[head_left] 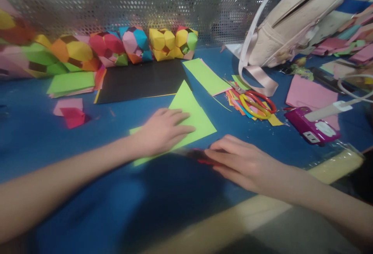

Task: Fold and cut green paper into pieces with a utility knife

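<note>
a perforated metal screen [157,9] stands behind the blue tabletop [116,118], with a row of folded-paper balls [135,42] along its foot. from where i stand, the lime-green paper [190,110] lies near the middle of the table, its peak pointing away from the person, its long near edge slanting from lower left up toward the right. the left hand [166,129] rests flat on it, fingers a little spread, gripping nothing i can see. the right hand [243,160] is off the sheet, on the person's side of that long edge and just beside its right corner, so the paper lies ahead and to its left. its fingers are drawn together around a slim red-and-dark tool [201,156], too blurred to name, pointing left; whether that touches the paper i cannot tell. the left is the nearer hand, already in contact. beyond, scissors [261,95] lie over paper offcuts [233,104].
</note>
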Tool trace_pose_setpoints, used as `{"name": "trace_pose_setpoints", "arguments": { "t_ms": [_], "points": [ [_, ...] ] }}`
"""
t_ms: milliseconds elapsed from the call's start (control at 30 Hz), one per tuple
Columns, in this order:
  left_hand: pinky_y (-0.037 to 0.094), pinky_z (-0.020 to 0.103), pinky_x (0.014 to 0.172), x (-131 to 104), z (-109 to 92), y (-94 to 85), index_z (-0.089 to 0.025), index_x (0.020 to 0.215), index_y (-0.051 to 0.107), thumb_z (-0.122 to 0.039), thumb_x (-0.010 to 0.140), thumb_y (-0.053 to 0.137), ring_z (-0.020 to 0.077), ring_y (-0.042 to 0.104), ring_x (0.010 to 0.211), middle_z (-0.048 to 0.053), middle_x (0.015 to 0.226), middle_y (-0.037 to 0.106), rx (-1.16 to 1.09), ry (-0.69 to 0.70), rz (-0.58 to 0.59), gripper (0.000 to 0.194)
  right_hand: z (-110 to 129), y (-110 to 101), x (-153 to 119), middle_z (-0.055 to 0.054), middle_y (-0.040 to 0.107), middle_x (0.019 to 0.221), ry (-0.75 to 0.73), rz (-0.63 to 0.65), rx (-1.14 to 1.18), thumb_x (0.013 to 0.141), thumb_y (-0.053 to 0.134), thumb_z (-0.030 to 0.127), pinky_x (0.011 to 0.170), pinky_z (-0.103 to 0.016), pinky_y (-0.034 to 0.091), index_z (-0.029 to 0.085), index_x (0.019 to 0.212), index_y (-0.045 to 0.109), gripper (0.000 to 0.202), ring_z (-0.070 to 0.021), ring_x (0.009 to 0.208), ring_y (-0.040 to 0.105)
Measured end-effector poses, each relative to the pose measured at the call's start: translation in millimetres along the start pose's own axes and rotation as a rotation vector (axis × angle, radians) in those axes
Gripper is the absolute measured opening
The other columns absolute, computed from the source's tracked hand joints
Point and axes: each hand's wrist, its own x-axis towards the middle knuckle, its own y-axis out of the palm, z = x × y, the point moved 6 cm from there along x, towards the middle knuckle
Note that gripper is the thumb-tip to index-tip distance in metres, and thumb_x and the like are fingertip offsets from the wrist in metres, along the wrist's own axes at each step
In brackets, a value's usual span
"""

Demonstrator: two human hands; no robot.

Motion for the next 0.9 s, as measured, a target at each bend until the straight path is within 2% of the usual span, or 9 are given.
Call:
{"name": "trace_pose_setpoints", "arguments": {
  "t_ms": [400,533,700,900],
  "points": [
    [0.039,0.046,0.096,1.7,0.3,-0.1,-0.025,0.123,0.064,-0.032,0.101,0.034,0.0314,0.052,0.124,0.012,0.137,0.057,-0.047,-0.024,0.011,0.038,6.0,3.5,6.2,-0.014,0.061,0.099,-0.026,0.01,-0.008,0.096,0.048,0.014,0.07,-0.034,0.052,0.009,0.113,0.061,0.022,-0.0212,0.085,0.054],
    [0.038,0.046,0.099,3.3,0.4,-1.4,-0.017,0.108,0.064,-0.032,0.099,0.039,0.0293,0.051,0.125,0.012,0.136,0.059,-0.132,-0.089,0.028,0.031,6.4,7.0,8.9,-0.014,0.061,0.098,-0.014,0.026,-0.005,0.095,0.048,0.014,0.071,-0.035,0.053,0.008,0.114,0.061,0.024,-0.022,0.086,0.054],
    [0.037,0.047,0.101,4.5,2.5,-4.2,-0.016,0.096,0.061,-0.03,0.097,0.042,0.0304,0.05,0.128,0.012,0.138,0.057,-0.169,-0.131,0.064,0.024,7.9,10.4,10.8,-0.013,0.06,0.099,0.007,0.056,0.005,0.096,0.047,0.018,0.072,-0.035,0.053,0.011,0.116,0.062,0.026,-0.0215,0.087,0.056],
    [0.035,0.046,0.104,-1.0,7.2,-2.7,-0.016,0.105,0.058,-0.036,0.099,0.037,0.0305,0.043,0.136,0.014,0.147,0.048,-0.168,0.034,0.174,0.03,7.8,10.0,8.0,-0.013,0.061,0.104,0.018,0.077,-0.003,0.096,0.049,0.019,0.077,-0.036,0.054,0.014,0.122,0.059,0.028,-0.0223,0.093,0.057]
  ]
}}
